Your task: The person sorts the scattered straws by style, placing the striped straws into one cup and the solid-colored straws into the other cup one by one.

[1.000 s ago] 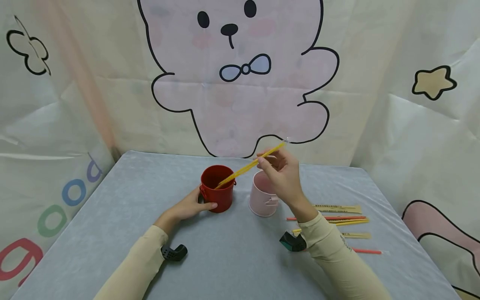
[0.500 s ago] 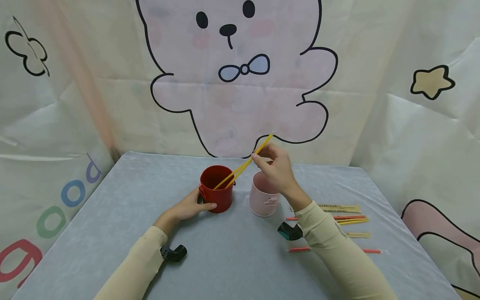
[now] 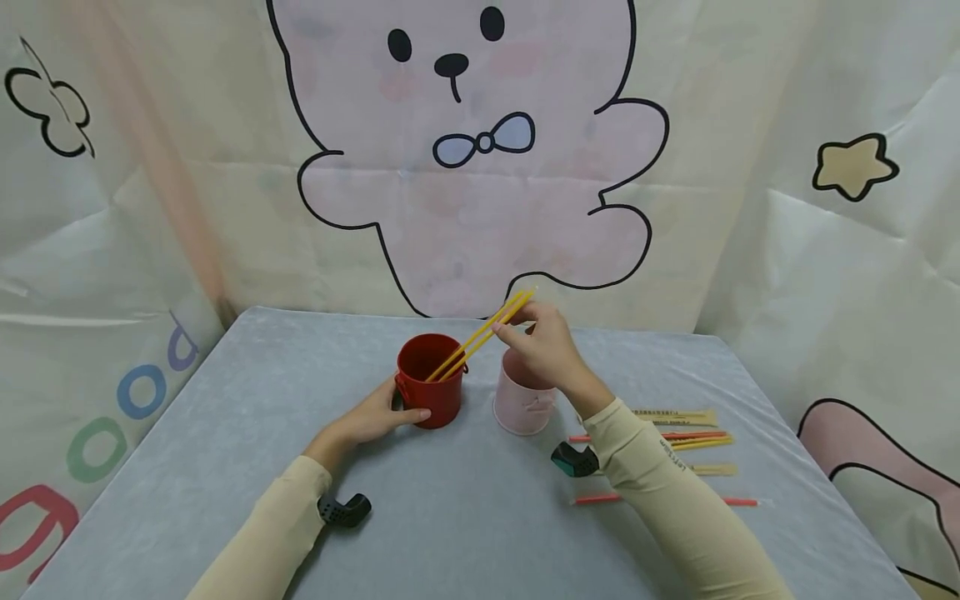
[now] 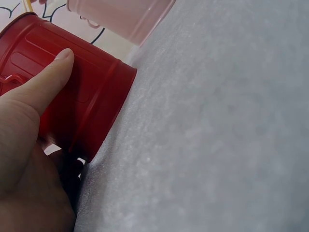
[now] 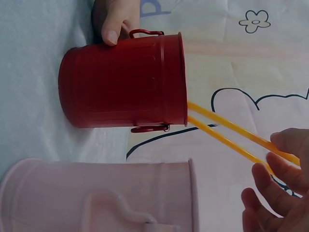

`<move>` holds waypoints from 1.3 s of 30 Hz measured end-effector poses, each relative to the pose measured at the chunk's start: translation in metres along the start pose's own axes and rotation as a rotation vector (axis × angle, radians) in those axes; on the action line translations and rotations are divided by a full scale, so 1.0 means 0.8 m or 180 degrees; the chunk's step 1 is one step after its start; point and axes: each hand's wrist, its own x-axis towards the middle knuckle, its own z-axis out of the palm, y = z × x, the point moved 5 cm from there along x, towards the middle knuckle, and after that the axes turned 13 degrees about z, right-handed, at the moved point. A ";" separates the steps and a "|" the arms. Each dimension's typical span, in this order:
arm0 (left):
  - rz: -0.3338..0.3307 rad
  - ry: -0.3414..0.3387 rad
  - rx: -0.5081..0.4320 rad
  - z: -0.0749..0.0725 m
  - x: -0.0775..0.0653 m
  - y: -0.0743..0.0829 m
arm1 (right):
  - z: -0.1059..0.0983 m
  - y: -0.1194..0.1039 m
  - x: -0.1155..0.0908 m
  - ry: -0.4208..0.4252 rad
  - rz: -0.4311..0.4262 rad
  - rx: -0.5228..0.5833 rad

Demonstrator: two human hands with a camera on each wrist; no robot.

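Two slim yellow plastic straws (image 5: 231, 127) are being pinched near upper ends by right hand (image 3: 547, 343), the nearer one, long axes running down-left from it into round red metal bucket (image 3: 444, 405) being gripped by left hand (image 3: 381, 412).

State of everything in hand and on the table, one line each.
Red cylindrical metal-looking bucket: upright, open-topped
Pink cylindrical bucket: upright, apart from the red one, interior partly hidden
Two thin yellow straws: slanted, lower ends inside the red bucket
Left hand: gripping red bucket
Right hand: pinching straws
Thin orange-red straws: lying flat, partly hidden
Beige printed packets: lying flat, partly hidden
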 end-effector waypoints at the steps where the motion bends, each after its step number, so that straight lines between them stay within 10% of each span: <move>1: 0.0007 -0.0002 -0.0005 0.001 0.000 0.000 | 0.001 0.002 0.000 -0.0021 0.0033 -0.0023; 39: -0.0086 -0.0010 0.0034 0.000 0.001 -0.006 | -0.031 0.022 -0.035 -0.0136 0.0015 0.0013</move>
